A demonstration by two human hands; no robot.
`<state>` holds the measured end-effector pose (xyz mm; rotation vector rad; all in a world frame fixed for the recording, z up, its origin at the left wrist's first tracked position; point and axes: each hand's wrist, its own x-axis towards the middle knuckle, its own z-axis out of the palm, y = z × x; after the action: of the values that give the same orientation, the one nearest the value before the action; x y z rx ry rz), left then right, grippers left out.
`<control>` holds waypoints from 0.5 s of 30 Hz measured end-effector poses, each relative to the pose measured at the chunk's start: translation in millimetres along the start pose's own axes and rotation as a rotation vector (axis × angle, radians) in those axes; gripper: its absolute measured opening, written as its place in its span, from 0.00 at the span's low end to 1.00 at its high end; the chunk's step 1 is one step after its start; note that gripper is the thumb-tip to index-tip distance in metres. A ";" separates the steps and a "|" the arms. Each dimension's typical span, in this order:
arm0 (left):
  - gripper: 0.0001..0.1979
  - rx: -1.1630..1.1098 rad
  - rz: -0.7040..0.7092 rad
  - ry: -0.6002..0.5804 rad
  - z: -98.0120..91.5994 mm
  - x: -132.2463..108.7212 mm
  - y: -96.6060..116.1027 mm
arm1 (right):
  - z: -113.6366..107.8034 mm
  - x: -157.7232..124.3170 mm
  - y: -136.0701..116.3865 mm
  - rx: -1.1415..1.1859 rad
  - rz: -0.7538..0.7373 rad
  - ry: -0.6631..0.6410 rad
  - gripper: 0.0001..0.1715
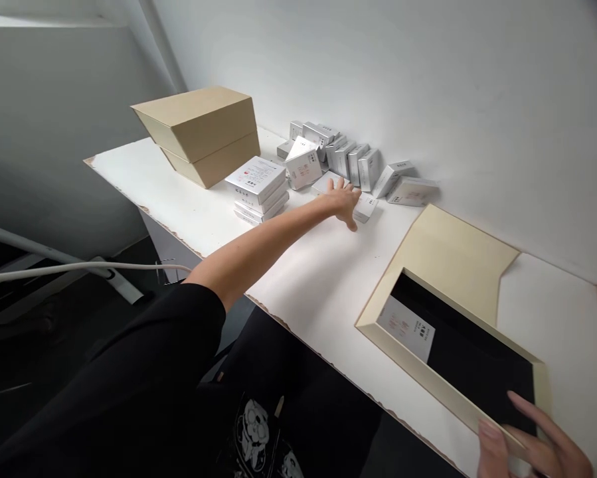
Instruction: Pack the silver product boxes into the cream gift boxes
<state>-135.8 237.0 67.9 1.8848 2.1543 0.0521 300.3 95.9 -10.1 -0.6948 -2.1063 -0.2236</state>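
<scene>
I have a plain, pale wall (452, 86) filling the back of my view. The white counter (298, 292) runs along it, its front edge chipped and brownish, and a pale cable (69, 267) crosses the dark space at lower left. Toward the counter's right lies a cream open box (418, 370), black inside, its flap (457, 255) reaching back toward the wall; near the left end sits a cream closed box (203, 136). Silver-white cartons (341, 156) crowd the wall side between them, beside a stack (257, 182). I see the left hand (342, 199) over low cartons, fingers spread; contact is unclear. The right hand (552, 455) is at the open box's near-right corner; whether its fingers grip, I cannot tell. One carton (408, 328) lies inside, at the left end.
</scene>
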 end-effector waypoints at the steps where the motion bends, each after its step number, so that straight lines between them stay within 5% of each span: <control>1: 0.47 0.003 0.033 -0.022 -2.0 5.9 -0.2 | 0.8 4.8 -8.3 -0.044 -0.017 0.046 0.15; 3: 0.43 0.002 0.074 -0.049 -7.3 14.0 -2.0 | 3.5 10.3 -22.6 -0.135 0.032 0.115 0.14; 9: 0.38 -0.040 0.108 -0.008 -20.6 14.2 -13.5 | 5.2 -5.7 -24.4 -0.127 0.143 0.049 0.12; 12: 0.35 -0.088 0.139 0.077 -31.6 -9.9 -5.9 | 4.9 -13.5 -17.8 -0.110 0.152 0.042 0.12; 15: 0.35 -0.206 0.285 0.212 -41.4 -57.3 23.1 | 6.1 -14.9 -16.2 -0.100 0.157 0.048 0.13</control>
<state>-116.6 190.8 123.0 2.1249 1.8974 0.5318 293.9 79.0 -24.0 -0.9011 -1.9941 -0.2572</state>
